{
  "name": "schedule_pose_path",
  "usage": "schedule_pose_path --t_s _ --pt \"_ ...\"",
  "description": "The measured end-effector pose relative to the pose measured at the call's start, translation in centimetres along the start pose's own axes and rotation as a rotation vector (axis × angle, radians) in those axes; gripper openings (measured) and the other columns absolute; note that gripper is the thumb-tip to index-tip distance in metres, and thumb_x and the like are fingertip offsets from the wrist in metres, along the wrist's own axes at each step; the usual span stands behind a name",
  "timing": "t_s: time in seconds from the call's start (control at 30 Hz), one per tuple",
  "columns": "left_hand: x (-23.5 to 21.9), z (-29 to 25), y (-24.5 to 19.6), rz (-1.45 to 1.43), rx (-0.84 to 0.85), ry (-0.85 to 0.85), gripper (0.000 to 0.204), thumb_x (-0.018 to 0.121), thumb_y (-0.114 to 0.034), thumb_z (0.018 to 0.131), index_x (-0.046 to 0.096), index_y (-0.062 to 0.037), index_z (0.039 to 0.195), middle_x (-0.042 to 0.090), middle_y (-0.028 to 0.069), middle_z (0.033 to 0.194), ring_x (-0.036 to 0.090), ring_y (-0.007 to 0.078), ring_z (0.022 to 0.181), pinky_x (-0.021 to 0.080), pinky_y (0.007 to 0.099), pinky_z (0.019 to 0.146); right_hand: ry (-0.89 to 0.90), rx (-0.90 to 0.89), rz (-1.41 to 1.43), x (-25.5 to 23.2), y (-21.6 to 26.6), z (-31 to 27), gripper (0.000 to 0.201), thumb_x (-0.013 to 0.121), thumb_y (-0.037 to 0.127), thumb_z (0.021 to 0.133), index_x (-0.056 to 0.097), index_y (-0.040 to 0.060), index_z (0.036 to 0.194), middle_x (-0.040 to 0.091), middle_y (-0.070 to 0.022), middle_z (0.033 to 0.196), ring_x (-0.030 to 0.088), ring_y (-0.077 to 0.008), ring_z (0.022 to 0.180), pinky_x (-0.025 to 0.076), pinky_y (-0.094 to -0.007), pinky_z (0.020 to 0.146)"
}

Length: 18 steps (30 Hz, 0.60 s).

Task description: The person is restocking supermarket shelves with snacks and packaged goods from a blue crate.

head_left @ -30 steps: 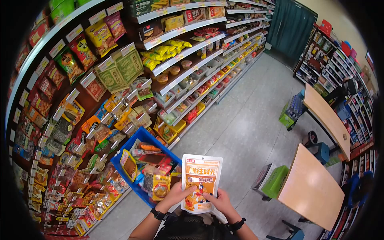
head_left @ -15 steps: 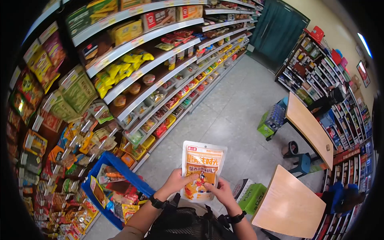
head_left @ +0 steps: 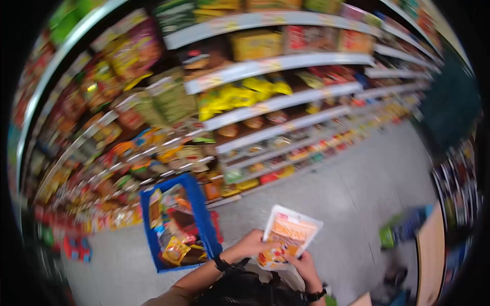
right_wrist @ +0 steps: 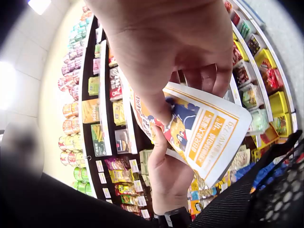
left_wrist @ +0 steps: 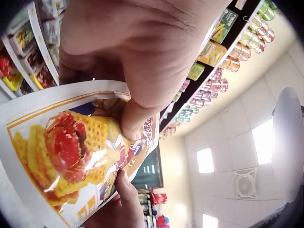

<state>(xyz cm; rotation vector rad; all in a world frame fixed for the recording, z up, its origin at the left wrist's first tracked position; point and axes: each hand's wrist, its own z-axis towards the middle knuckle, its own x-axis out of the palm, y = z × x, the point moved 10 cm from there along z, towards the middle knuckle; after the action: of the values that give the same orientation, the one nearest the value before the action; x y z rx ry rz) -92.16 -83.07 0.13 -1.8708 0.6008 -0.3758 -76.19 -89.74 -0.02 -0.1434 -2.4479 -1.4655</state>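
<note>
Blurred shop aisle. Long shelves [head_left: 286, 61] packed with colourful snack packets run along the left. A blue basket [head_left: 200, 214] full of packets sits on the grey floor [head_left: 352, 199] beside the bottom shelf.

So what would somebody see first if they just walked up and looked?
First the orange and white snack bag, low in the middle, held by both the left hand and the right hand. Next, the blue basket full of packets on the floor to its left, below long shelves crowded with bright snacks.
</note>
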Motion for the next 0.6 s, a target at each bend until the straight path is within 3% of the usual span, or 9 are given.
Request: schedule_pose_path --t_s 0.03,0.13,0.23,0.3,0.4,0.47,0.6 --pt "0.2 -0.3 1.7 0.106 -0.120 0.035 0.037 0.073 -0.032 0.090 0.072 -0.0021 0.112 0.074 0.0069 0.102 0.065 0.0109 0.091 0.052 0.0290 0.083 0.053 0.005 -0.019 0.2 0.9 0.5 0.033 0.073 0.008 0.088 0.065 -0.0015 0.118 0.071 -0.0078 0.112 0.065 -0.0132 0.097 0.053 -0.0310 0.088" --pt "-1.3 -4.9 -1.3 0.016 -0.147 -0.146 0.041 0.075 -0.037 0.088 0.072 -0.0024 0.111 0.074 0.0068 0.101 0.065 0.0120 0.092 0.052 0.0288 0.084 0.293 0.054 -0.176 1.0 -0.2 3.5 0.031 0.074 0.007 0.088 0.066 -0.0024 0.116 0.071 -0.0081 0.110 0.065 -0.0133 0.097 0.053 -0.0305 0.087" --pt "-0.9 -8.4 1.1 -0.099 -0.185 -0.324 0.048 0.074 -0.043 0.087 0.070 -0.0052 0.118 0.073 0.0075 0.106 0.064 0.0111 0.098 0.051 0.0280 0.087 0.506 0.074 -0.234 2.8 -1.7 5.5 0.032 0.076 0.007 0.086 0.067 -0.0030 0.115 0.071 -0.0077 0.109 0.064 -0.0116 0.098 0.051 -0.0293 0.088" --pt "-1.5 -10.7 2.7 -0.200 -0.165 -0.451 0.047 0.074 -0.038 0.088 0.069 -0.0034 0.119 0.073 0.0077 0.108 0.064 0.0116 0.100 0.050 0.0284 0.088 0.596 0.087 -0.280 5.9 -1.2 6.3 0.031 0.076 0.007 0.086 0.067 -0.0035 0.114 0.072 -0.0076 0.107 0.064 -0.0116 0.096 0.052 -0.0286 0.087" --pt "-1.0 -14.3 5.9 -0.459 -0.131 -0.610 0.042 0.075 -0.025 0.090 0.066 0.0030 0.120 0.070 0.0077 0.112 0.062 0.0123 0.103 0.050 0.0294 0.091 0.669 0.155 -0.349 8.9 -2.1 5.3 0.030 0.076 0.010 0.086 0.068 -0.0031 0.112 0.072 -0.0065 0.104 0.065 -0.0112 0.092 0.052 -0.0272 0.083" --pt "-1.6 -17.5 5.9 -0.452 -0.127 -0.668 0.042 0.075 -0.025 0.089 0.066 0.0029 0.119 0.071 0.0075 0.112 0.063 0.0118 0.101 0.050 0.0291 0.090 0.793 0.233 -0.498 11.2 -5.1 4.9 0.033 0.076 0.012 0.087 0.067 -0.0030 0.115 0.071 -0.0066 0.108 0.063 -0.0109 0.097 0.051 -0.0275 0.087" --pt "-2.9 -26.8 8.1 -0.363 -0.150 -0.808 0.041 0.076 -0.030 0.088 0.070 0.0024 0.112 0.073 0.0061 0.102 0.064 0.0100 0.092 0.052 0.0281 0.083 1.038 0.318 -0.516 17.8 -9.1 1.4 0.034 0.075 0.018 0.090 0.068 -0.0014 0.116 0.070 -0.0043 0.110 0.062 -0.0100 0.097 0.050 -0.0263 0.087"
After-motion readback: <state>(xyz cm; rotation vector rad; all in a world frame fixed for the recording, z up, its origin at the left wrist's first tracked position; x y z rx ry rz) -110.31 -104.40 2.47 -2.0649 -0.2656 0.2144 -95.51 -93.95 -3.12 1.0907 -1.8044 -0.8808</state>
